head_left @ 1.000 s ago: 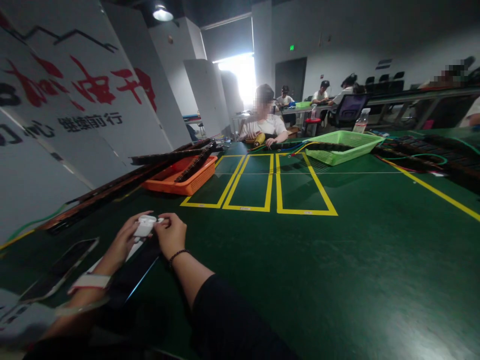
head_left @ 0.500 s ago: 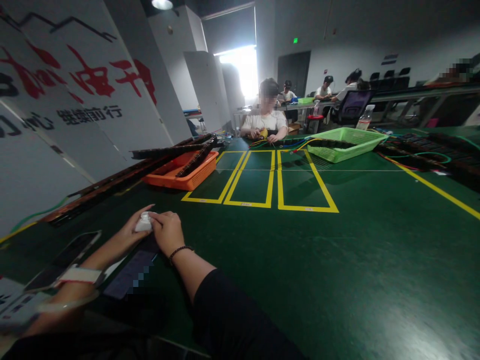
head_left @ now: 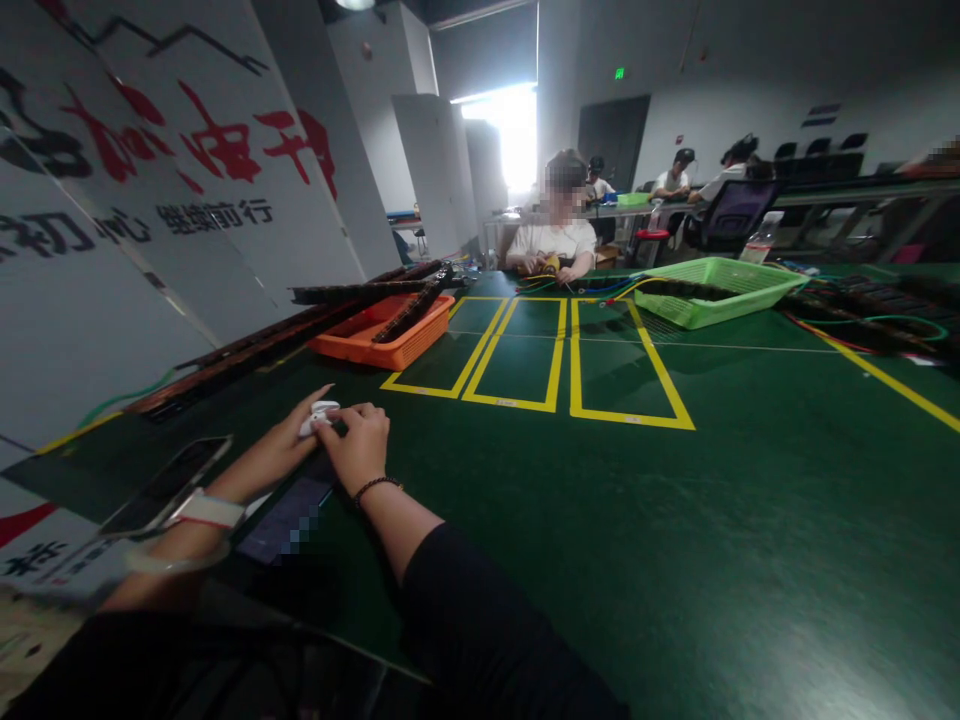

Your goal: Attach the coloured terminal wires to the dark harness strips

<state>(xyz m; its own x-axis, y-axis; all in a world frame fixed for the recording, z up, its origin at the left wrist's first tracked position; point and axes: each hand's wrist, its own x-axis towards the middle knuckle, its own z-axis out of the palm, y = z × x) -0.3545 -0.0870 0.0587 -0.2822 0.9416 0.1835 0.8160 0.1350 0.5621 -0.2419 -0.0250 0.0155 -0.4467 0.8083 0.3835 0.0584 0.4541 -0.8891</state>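
Observation:
A small white earbud case (head_left: 308,427) with its lid raised is in my left hand (head_left: 291,440), above the green table. The fingers of that hand are wrapped around the case from the left and below. My right hand (head_left: 358,448) comes from the right, thumb and index finger bent together against the case's open side. A small dark dot shows on the white part by those fingertips, too small to make out. Under my wrists lie a phone (head_left: 289,520) with a dark screen and, farther left, another phone-like device (head_left: 169,484).
An orange basket (head_left: 405,350) with dark strips across it sits beyond my hands. Farther right are a green basket (head_left: 694,312), coloured wires and a bottle (head_left: 761,240). Yellow tape (head_left: 517,402) marks rectangles on the table (head_left: 600,540). A person (head_left: 555,240) holding something yellow sits opposite.
The case's lid now stands raised, where before the case looked closed between my hands. My right fingers have shifted on it. The whole view has swung slightly left.

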